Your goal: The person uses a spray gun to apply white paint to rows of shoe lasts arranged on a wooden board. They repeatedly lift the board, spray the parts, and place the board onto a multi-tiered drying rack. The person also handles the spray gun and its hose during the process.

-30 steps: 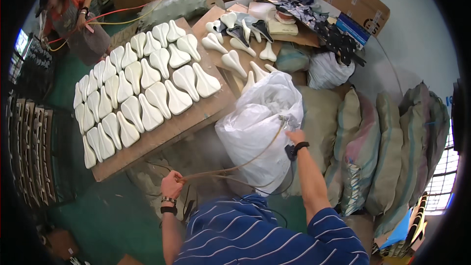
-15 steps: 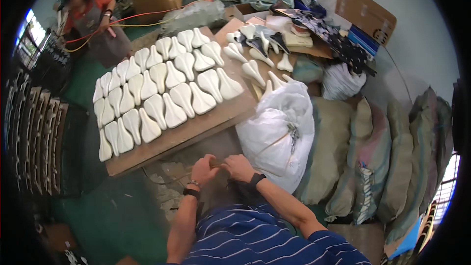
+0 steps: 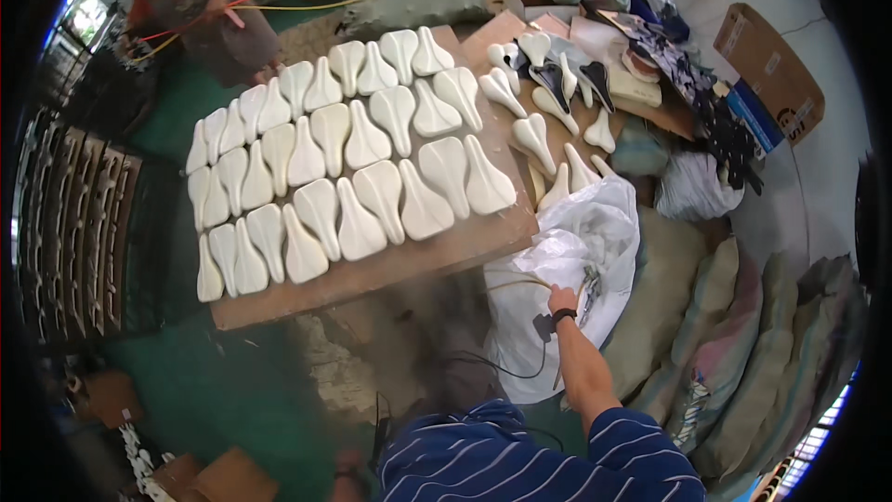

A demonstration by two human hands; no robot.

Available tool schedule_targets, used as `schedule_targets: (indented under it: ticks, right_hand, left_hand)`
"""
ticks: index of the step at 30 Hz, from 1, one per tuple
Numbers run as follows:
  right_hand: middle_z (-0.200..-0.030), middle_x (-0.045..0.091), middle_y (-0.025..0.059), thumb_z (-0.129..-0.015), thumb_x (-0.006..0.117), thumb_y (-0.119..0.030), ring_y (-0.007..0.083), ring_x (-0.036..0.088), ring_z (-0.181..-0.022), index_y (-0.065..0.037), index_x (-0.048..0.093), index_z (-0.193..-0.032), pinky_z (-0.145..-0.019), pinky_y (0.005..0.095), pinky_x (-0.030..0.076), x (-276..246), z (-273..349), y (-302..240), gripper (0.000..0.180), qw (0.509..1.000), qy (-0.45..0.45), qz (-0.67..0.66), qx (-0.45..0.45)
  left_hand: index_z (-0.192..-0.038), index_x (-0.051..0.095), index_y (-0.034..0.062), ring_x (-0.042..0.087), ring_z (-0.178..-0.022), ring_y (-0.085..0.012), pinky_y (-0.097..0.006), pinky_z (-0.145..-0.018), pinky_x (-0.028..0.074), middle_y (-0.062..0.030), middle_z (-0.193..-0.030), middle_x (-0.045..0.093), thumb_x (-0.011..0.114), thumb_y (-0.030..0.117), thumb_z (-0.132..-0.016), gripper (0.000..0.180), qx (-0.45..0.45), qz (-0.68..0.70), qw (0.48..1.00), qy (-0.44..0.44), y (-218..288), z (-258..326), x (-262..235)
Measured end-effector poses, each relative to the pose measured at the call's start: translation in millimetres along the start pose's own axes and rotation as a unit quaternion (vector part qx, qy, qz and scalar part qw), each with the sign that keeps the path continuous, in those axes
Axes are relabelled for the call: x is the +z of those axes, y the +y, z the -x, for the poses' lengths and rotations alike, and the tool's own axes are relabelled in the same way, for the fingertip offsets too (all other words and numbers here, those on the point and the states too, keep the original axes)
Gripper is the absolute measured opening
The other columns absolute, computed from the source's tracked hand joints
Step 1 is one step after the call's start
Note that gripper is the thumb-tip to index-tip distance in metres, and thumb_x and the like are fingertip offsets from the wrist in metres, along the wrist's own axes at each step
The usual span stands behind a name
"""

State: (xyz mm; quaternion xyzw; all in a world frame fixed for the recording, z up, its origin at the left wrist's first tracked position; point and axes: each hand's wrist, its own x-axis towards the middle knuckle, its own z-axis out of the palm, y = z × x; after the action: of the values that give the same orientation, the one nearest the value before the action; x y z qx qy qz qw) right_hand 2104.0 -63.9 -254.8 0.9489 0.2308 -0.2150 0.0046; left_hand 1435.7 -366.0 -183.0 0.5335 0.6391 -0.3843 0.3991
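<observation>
My right hand (image 3: 562, 299), with a dark band at its wrist, reaches over a white woven sack (image 3: 520, 353). Its fingers are curled at the end of a thin tan cord (image 3: 516, 277) lying across the sack; what is in the grip is hidden. My left hand (image 3: 347, 465) is low near the bottom edge, smeared and dark, so its fingers cannot be read. Ahead, pale cream bicycle saddle pads (image 3: 358, 223) lie in three rows, noses alternating, on a brown board (image 3: 372, 281).
Loose saddle pads (image 3: 532, 138) lie on another board at the right. Stuffed woven sacks (image 3: 669, 288) line the right side. A dark rack (image 3: 84, 232) stands at left. A person in an apron (image 3: 200, 14) stands far left, near red and yellow hoses (image 3: 307, 7).
My hands, previously close together in front of my body, have parted. The right moved out over the white sack; the left dropped toward the lower edge. The view has shifted.
</observation>
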Motion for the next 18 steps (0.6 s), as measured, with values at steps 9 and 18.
schedule_targets:
  ticks: [9, 18]
  right_hand:
    - [-0.098, 0.072, 0.0261, -0.083, 0.071, -0.051, 0.0415, 0.070, -0.096, -0.001, 0.073, -0.097, -0.086, 0.0496, 0.055, 15, -44, -89, 0.052, 0.963, -0.203, 0.054, -0.166]
    - [-0.089, 0.073, 0.0241, -0.078, 0.065, -0.029, 0.0408, 0.070, -0.084, 0.000, 0.075, -0.093, -0.076, 0.0495, 0.054, 44, -132, -73, 0.034, 0.948, -0.215, 0.052, -0.230]
  left_hand:
    - [-0.120, 0.061, 0.0017, 0.071, -0.092, -0.0264, -0.043, -0.077, 0.060, -0.0119, -0.101, 0.072, 0.061, 0.019, -0.097, 0.028, -0.129, 0.683, 0.717, 0.057, 82, 42, -101]
    - [-0.122, 0.065, 0.0034, 0.070, -0.100, -0.0255, -0.039, -0.088, 0.054, -0.0129, -0.112, 0.072, 0.069, 0.031, -0.092, 0.041, -0.001, 0.453, 0.855, 0.251, 164, -5, -303]
